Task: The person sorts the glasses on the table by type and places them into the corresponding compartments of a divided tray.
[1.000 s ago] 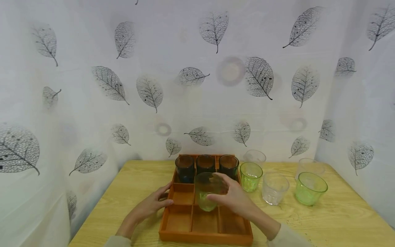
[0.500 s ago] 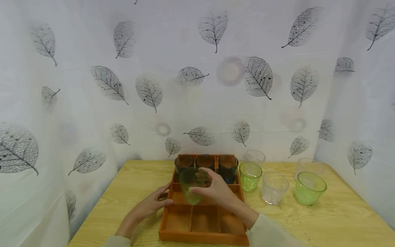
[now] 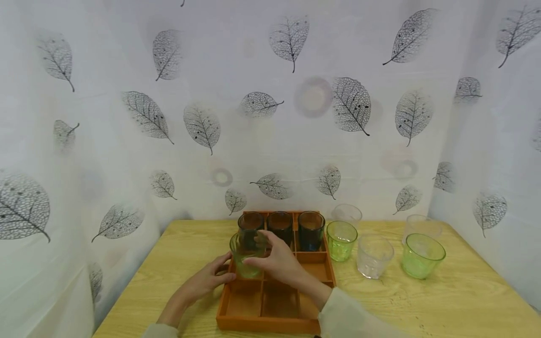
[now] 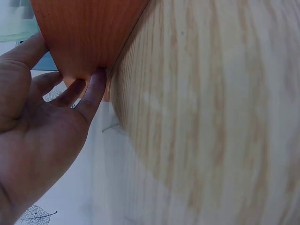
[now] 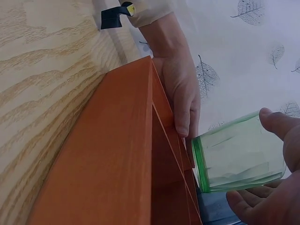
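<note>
A green glass tumbler (image 3: 243,268) is pinched between the thumb and fingers of my right hand (image 3: 282,264), over the left compartment of the tray's middle row. In the right wrist view the tumbler (image 5: 236,157) hangs with its thick base toward the wooden tray (image 5: 110,136). My left hand (image 3: 204,283) holds the left wall of this divided tray (image 3: 266,324), thumb over the rim and fingertips against the outer side (image 4: 82,35). Three dark glasses, left (image 3: 251,225), centre (image 3: 279,225) and right (image 3: 311,232), stand in the back row.
Right of the tray stand two green tumblers, one near (image 3: 341,246) and one farther right (image 3: 422,260), among clear glasses (image 3: 374,258). The wooden tabletop (image 3: 422,305) meets a leaf-print curtain (image 3: 270,141) behind and on both sides.
My right hand has carried the green tumbler leftward across the tray, from the middle column to above the left compartment. My left hand stays at the tray's left wall.
</note>
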`<state>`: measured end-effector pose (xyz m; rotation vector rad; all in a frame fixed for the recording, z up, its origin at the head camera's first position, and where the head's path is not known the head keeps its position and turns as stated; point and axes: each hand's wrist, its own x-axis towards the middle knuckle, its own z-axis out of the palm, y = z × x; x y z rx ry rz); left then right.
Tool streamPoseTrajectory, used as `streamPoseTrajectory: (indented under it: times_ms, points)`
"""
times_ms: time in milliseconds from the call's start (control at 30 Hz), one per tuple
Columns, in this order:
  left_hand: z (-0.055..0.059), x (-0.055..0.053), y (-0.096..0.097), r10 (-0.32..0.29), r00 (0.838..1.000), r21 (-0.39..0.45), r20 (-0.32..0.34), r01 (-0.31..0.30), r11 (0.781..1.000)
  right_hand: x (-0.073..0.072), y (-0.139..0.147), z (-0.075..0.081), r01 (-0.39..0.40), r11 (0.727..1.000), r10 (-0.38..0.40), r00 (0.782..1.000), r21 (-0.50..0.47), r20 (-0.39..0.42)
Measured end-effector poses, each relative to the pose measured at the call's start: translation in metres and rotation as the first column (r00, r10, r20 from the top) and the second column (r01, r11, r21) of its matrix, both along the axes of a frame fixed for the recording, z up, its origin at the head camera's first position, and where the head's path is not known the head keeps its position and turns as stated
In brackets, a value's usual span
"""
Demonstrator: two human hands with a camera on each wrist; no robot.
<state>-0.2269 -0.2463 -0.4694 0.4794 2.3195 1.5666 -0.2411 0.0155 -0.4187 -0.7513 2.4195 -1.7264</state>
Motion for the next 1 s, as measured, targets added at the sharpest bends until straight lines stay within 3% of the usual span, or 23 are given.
streamPoseTrajectory:
  times_ms: [333, 800, 1000]
  points:
    - [-0.002, -0.002, 0.001, -0.002, 1.000, -0.005, 0.005, 0.002, 1.000, -0.001, -0.007, -0.008, 0.024, 0.999, -0.025, 1.000, 0.044, 0.009]
    - [-0.004, -0.002, 0.001, -0.015, 1.000, 0.013, 0.002, 0.015, 1.000, -0.003, -0.009, -0.018, 0.057, 0.988, -0.050, 0.997, 0.143, -0.054]
    - [-0.003, -0.001, 0.001, -0.029, 0.999, 0.032, 0.015, 0.029, 0.999, 0.000, -0.007, -0.015, 0.046, 0.977, -0.047, 0.999, 0.208, -0.004]
